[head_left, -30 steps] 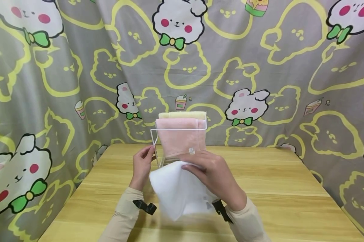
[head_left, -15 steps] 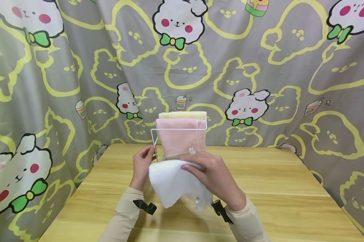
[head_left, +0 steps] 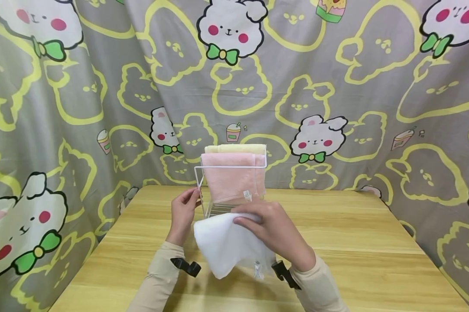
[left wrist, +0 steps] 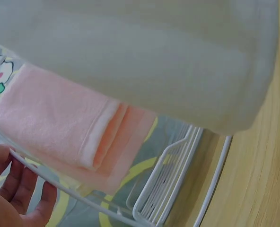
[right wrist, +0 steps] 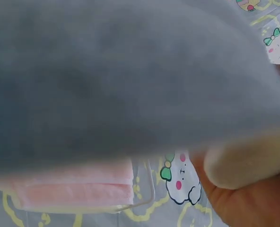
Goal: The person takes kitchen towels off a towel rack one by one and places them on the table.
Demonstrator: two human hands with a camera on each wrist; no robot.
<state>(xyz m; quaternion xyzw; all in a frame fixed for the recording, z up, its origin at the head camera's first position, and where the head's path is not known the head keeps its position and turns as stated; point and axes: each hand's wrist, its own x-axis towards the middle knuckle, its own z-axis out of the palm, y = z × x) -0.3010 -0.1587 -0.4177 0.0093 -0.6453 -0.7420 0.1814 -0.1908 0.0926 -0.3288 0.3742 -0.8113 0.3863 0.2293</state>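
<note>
compared with the frame half a second earlier, i note the white cloth [head_left: 228, 247] hanging slightly lower, its top edge and bottom corner both down; the right hand [head_left: 277, 232] has dropped a little with it, and its white label [head_left: 257, 269] sits lower too; more of the wire rungs at the base of the white rack [head_left: 230, 167] shows above the cloth; the left hand [head_left: 183, 214] has not shifted, nor have the towels on the rack.

state of grip: the right hand pinches the cloth by its upper edge, thumb on the near side; the left hand holds the rack's left side wire, finger and thumb closed on it; the cloth is in front of the rack, above the wooden table [head_left: 363, 242].

surroundings: a folded pink towel [head_left: 230, 180] hangs behind the rack's front bar, a yellow towel [head_left: 238, 148] just behind that; a patterned curtain [head_left: 250, 104] stands beyond; obstruction: the cloth covers part of the rack's lower front from the head view and, blurred, fills most of my right wrist view.
</note>
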